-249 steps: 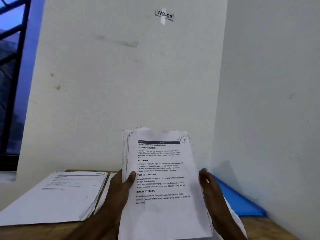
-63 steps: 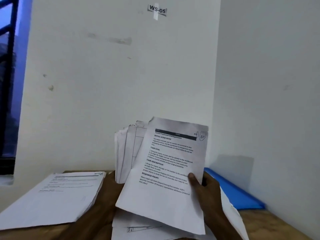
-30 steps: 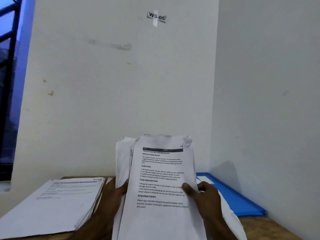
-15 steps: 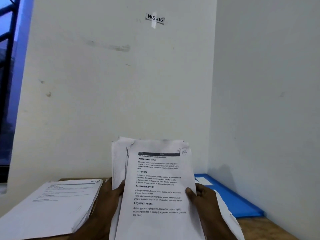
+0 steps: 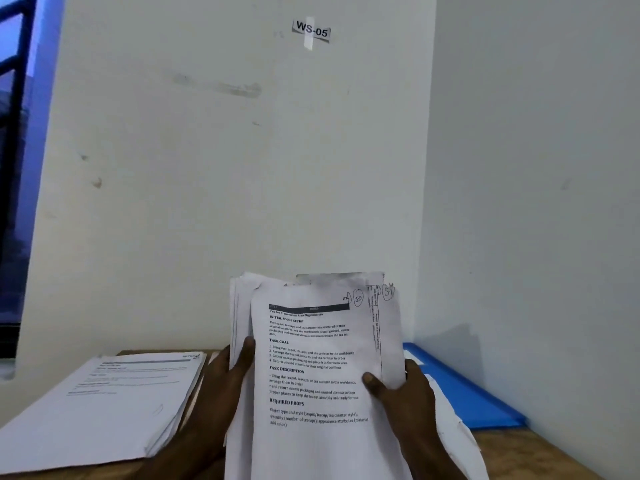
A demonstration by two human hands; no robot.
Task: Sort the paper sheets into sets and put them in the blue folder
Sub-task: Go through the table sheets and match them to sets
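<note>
1. Head view showed the left hand and the right hand both gripping a bundle of paper sheets. The bundle was held almost upright above the tabletop, thumbs on its face, the other fingers hidden behind.
2. The front sheet sat slightly left of the one behind it, whose right margin showed.
3. Another stack lay flat on the left, and the blue folder lay along the right wall, just beside the right hand.
4. The sheets looked light, thin and floppy, with creased top corners. They would likely slide over one another, so the bundle was best held firmly by its side edges. A single sheet was best pinched at an edge or corner and peeled off.
</note>
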